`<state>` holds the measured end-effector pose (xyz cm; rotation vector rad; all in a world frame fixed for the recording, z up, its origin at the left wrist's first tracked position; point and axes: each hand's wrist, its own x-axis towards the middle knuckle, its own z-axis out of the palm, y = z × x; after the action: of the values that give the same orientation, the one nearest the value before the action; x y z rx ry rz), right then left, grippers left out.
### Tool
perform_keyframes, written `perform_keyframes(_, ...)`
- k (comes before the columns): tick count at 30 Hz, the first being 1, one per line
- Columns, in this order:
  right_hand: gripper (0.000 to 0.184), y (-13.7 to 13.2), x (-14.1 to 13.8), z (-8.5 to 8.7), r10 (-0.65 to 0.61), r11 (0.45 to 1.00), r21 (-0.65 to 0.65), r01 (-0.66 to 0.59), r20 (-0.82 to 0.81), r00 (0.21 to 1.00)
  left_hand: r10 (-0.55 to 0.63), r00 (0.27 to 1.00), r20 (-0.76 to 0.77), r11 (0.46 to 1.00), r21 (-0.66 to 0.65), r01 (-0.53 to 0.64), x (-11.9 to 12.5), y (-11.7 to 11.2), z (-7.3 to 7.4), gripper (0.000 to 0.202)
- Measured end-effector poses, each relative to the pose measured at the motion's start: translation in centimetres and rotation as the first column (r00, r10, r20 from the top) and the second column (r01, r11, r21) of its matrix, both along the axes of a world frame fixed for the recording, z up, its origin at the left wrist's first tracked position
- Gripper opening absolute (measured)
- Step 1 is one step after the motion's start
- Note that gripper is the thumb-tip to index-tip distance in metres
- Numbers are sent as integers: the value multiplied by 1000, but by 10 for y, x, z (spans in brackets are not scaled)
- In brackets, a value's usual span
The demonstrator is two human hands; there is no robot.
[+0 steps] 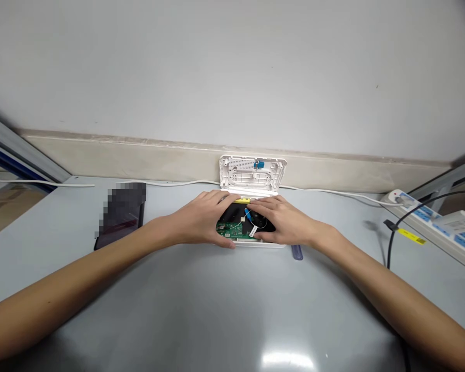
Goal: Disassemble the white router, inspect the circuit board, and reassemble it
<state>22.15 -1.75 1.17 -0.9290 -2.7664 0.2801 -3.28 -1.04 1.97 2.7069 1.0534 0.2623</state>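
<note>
Left fingers [217,198] and right fingers [265,205] touch a white case [259,245] (lid [251,178] open).

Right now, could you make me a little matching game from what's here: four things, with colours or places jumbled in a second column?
1. Circuit board
2. Perforated cover
3. Tag
4. Power strip

A. Yellow, on the black cable
B. Green, between left hand and right hand
C. White, with blue sockets
D. Raised at the back of the white case

Pairs: 1-B, 2-D, 3-A, 4-C

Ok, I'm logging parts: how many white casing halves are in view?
2: the cover stands raised behind the base, which the left hand and the right hand partly cover.
</note>
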Motion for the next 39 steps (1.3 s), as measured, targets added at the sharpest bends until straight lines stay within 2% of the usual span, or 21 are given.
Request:
perform_keyframes(8, 47, 4, -2, 2, 21, 1000, -17, -22, -62, 998, -4, 1000, 21, 1000, -6, 5, 0, 0, -1, 95)
perform_keyframes(13, 36, 8, -1, 2, -14, 999, -47, 11, -67, 998, -5, 999, 40, 1000, 4, 5, 0, -1, 0, 93)
perform_keyframes(19, 33, 8, -3, 4, -44, 997, -60, 40, -64, 997, -19, 1000, 20, 1000, -4, 19, 1, 1, 0, 94)
perform_keyframes(24, 36, 8, -2, 4, -45, 998, -47, 42, -60, 997, -4, 997, -76, 1000, -27, 2, 5, 1, 8, 94)
perform_keyframes(29, 37, 6, -2, 4, -54, 997, -50, 52, -41, 998, 31, 995, -98, 996, -75, -38, 7, -4, 17, 93)
perform_keyframes(39, 30, 7, -5, 6, -19, 1000, -5, 19, -20, 1000, 27, 988, -153, 990, -132, -48, 7, -7, 23, 98)
